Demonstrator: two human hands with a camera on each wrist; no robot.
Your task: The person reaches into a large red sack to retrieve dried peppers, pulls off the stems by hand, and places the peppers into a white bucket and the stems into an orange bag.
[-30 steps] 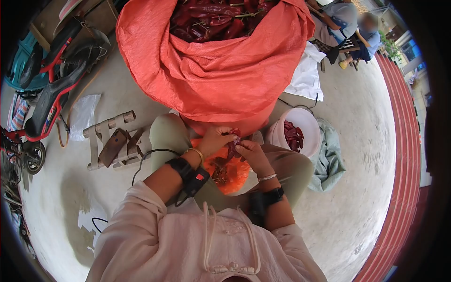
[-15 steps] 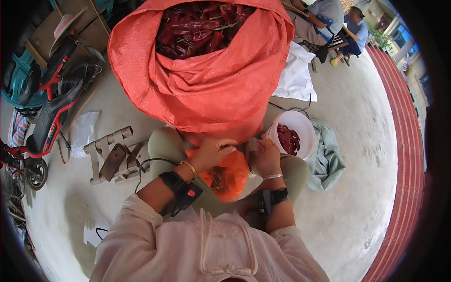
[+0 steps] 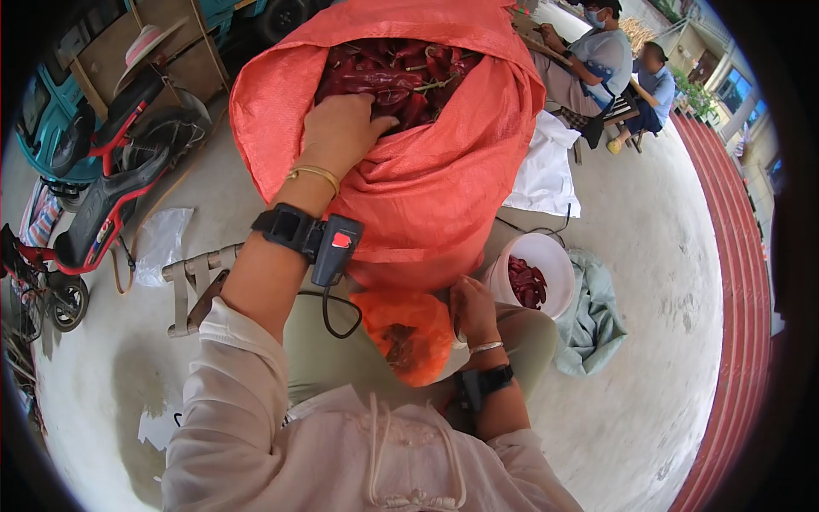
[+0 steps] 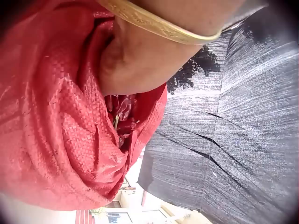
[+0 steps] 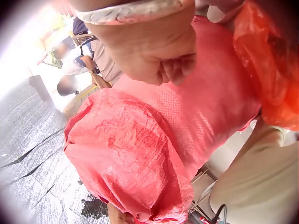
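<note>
A large red woven sack point(image 3: 409, 205) stands in front of me, its mouth open on dark red dried chilli peppers point(image 3: 375, 81). My left hand point(image 3: 344, 135) reaches over the near left rim onto the peppers, thumb spread from the fingers; the fingertips are hidden among them. In the left wrist view the hand dips into the sack point(image 4: 79, 135). Low before the sack, my right hand point(image 3: 474, 309) has its fingers curled in, with nothing visible in them in the right wrist view. Beside it an orange plastic bag point(image 3: 431, 328) holds brownish scraps, between my legs.
A white bucket point(image 3: 559, 273) with red chillies stands right of my right hand, next to a grey-green sack point(image 3: 589, 324). A low wooden stool point(image 3: 192, 294) and a red-black scooter point(image 3: 115, 200) are at left. Two people sit at the back right near a white sack point(image 3: 546, 175).
Earlier both hands met over the orange bag with a red chilli; they parted. My left hand has moved forward and up to the sack's mouth; the right stays low near the bucket.
</note>
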